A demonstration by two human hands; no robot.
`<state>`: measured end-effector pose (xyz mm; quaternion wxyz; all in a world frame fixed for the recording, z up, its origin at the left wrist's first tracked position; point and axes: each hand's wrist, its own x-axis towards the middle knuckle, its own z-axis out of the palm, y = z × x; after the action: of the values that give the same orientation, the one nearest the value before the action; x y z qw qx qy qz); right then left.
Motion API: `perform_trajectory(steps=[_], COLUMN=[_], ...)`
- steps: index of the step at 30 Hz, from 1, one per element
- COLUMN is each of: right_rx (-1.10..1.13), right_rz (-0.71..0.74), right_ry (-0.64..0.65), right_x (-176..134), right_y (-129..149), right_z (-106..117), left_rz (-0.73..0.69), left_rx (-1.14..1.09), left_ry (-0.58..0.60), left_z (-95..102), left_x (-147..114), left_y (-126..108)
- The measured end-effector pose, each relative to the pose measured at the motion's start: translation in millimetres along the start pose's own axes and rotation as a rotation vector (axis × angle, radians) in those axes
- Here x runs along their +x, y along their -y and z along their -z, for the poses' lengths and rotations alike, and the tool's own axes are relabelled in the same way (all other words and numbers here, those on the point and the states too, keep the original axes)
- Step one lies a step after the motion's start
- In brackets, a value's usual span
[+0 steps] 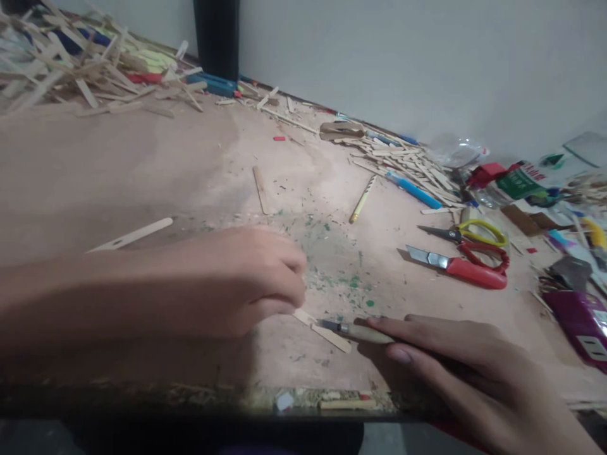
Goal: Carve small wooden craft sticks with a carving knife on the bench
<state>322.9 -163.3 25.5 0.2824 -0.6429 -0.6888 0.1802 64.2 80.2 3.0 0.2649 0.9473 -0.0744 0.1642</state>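
Pale grey wall [389,60] filling top of frame, plain and smooth. Dark upright post [217,38] breaking it, upper left of centre. Below, broad pinkish-brown counter [165,158], wood-like, worn, green-flecked mid-frame. Front edge [165,395] dark, rough, low across frame. Strip of grey floor [387,439] peeking at bottom. Light subdued, shadows soft.

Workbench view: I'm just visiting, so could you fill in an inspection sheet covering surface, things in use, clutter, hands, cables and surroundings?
Surface: worktop strewn with green specks and shavings.
Things in use: flat stick, with a carving tool at it.
Clutter: loose sticks, scissors, red cutter with blade exposed.
Hands: left hand on the stick's end; right hand holding the tool.
Cables: nothing seen.
Surroundings: pale wall, dark post.
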Motion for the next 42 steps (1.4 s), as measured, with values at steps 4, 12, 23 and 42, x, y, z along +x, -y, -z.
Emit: perform_trajectory(steps=[4, 12, 23, 42], right_rx=[-0.062, -0.065, -0.039, 0.012], right_rz=[0.059, 0.097, 0.080, 0.134], right_ry=[0.057, 0.062, -0.019, -0.026], right_x=[4, 4, -4, 0], right_y=[5, 10, 0, -1], right_z=[0, -5, -6, -17], left_rz=[0.003, 0.006, 0.050, 0.136], left_rx=[-0.025, 0.032, 0.074, -0.003], left_ry=[-0.018, -0.001, 0.033, 0.045], left_z=[-2.9, -4.2, -5.1, 2.2], left_x=[0, 3, 6, 10], left_y=[0, -4, -6, -17])
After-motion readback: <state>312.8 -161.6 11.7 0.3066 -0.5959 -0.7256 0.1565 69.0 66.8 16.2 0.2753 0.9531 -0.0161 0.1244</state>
